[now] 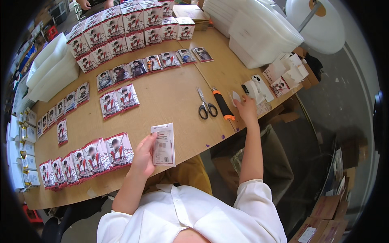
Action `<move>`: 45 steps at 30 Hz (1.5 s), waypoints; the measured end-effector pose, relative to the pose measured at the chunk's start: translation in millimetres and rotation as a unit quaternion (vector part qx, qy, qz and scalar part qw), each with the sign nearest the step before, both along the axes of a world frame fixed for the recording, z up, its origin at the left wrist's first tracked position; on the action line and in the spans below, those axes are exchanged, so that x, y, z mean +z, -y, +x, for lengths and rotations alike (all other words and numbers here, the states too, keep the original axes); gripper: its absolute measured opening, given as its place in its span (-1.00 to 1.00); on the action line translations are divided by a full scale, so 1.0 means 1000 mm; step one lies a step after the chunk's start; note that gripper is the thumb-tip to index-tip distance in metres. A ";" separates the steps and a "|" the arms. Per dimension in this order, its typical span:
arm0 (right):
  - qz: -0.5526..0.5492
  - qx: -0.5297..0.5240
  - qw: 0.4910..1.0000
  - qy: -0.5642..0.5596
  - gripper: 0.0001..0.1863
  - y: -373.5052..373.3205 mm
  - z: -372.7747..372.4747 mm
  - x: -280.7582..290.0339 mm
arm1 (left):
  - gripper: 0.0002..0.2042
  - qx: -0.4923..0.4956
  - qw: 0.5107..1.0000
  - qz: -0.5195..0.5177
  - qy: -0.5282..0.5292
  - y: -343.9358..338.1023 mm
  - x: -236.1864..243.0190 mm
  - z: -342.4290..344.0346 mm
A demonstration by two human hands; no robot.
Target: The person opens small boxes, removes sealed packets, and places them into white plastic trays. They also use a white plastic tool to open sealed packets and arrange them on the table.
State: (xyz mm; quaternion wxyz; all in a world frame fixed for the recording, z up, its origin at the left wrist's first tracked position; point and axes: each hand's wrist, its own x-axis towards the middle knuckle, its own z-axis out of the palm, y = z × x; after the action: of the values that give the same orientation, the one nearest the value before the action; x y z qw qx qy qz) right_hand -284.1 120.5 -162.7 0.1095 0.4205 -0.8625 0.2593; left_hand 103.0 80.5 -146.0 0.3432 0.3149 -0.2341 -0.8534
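My left hand [144, 153] grips a flat white packet [163, 145] with its printed back up, near the table's front edge. My right hand [246, 109] reaches to the table's right side, thumb and fingers apart. Just beyond its thumb is a small white and pink piece [235, 98], too small to name. A small black object [244, 88] and a white phone-like object [262, 88] lie close to those fingers. Between my hands lie black-handled scissors [207, 106] and a black and orange tool [222, 104]. A row of red and white packets [89, 160] spreads left of my left hand.
Stacked boxes [117, 30] stand at the back; rows of picture cards [137, 67] and two packets [119, 100] lie before them. White bins [259, 36] stand back right, others [52, 69] at left. Opened small boxes [285, 73] crowd the right edge. Another person's hands [85, 4] show at the far edge.
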 end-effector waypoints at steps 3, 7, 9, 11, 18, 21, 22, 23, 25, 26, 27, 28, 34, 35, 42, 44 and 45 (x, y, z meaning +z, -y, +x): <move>0.116 -0.009 0.980 0.162 -0.29 0.018 -0.016 0.001 | -0.77 -0.003 1.000 -0.020 -0.006 -0.006 0.005 0.000; 0.149 0.020 0.953 0.262 -0.35 0.032 -0.029 0.006 | -0.68 -0.005 0.998 -0.040 -0.043 -0.007 0.000 0.009; 0.075 0.029 0.968 0.237 -0.45 0.028 -0.054 -0.014 | -0.66 -0.006 0.997 -0.043 -0.061 -0.007 0.005 0.007; -0.017 0.043 0.976 0.213 -0.50 0.029 -0.046 -0.018 | -0.65 -0.001 0.997 -0.042 -0.062 -0.006 0.003 0.011; -0.178 0.242 0.822 0.484 -0.74 -0.016 0.134 0.095 | -0.64 0.032 0.991 -0.132 -0.016 -0.004 0.009 0.028; -0.107 0.388 0.734 0.547 -0.67 -0.036 0.190 0.106 | -0.65 0.077 0.975 -0.206 0.042 -0.008 0.021 0.036; -0.087 0.408 0.727 0.545 -0.66 -0.039 0.196 0.110 | -0.64 0.084 0.967 -0.234 0.064 -0.008 0.024 0.035; -0.067 0.428 0.719 0.543 -0.65 -0.040 0.201 0.112 | -0.63 0.091 0.957 -0.262 0.086 -0.008 0.027 0.036; -0.061 0.439 0.725 0.527 -0.66 -0.039 0.204 0.114 | -0.63 0.087 0.948 -0.287 0.104 -0.009 0.030 0.040; -0.060 0.441 0.730 0.518 -0.66 -0.039 0.204 0.114 | -0.62 0.090 0.946 -0.294 0.107 -0.010 0.030 0.041; -0.059 0.443 0.735 0.509 -0.66 -0.039 0.205 0.114 | -0.62 0.093 0.943 -0.299 0.112 -0.011 0.031 0.042; -0.060 0.443 0.734 0.511 -0.66 -0.038 0.205 0.114 | -0.62 0.092 0.940 -0.308 0.111 -0.012 0.031 0.042; -0.052 0.437 0.736 0.514 -0.67 -0.037 0.205 0.114 | -0.62 0.084 0.931 -0.333 0.125 -0.015 0.037 0.043; -0.047 0.437 0.739 0.511 -0.67 -0.037 0.205 0.115 | -0.62 0.084 0.927 -0.339 0.133 -0.016 0.037 0.044; -0.006 0.454 0.752 0.478 -0.68 -0.037 0.203 0.124 | -0.60 0.058 0.910 -0.366 0.187 -0.016 0.041 0.052; 0.000 0.459 0.749 0.478 -0.69 -0.036 0.202 0.124 | -0.60 0.047 0.909 -0.365 0.196 -0.015 0.040 0.055; 0.003 0.462 0.747 0.478 -0.70 -0.036 0.202 0.123 | -0.59 0.042 0.908 -0.364 0.201 -0.014 0.039 0.056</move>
State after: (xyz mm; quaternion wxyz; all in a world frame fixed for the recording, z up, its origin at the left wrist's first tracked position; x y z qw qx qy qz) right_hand -81.7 156.0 -39.3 -0.4513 0.5890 -0.5032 0.4429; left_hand 159.3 94.8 -106.7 0.4150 0.3423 -0.5796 -0.6121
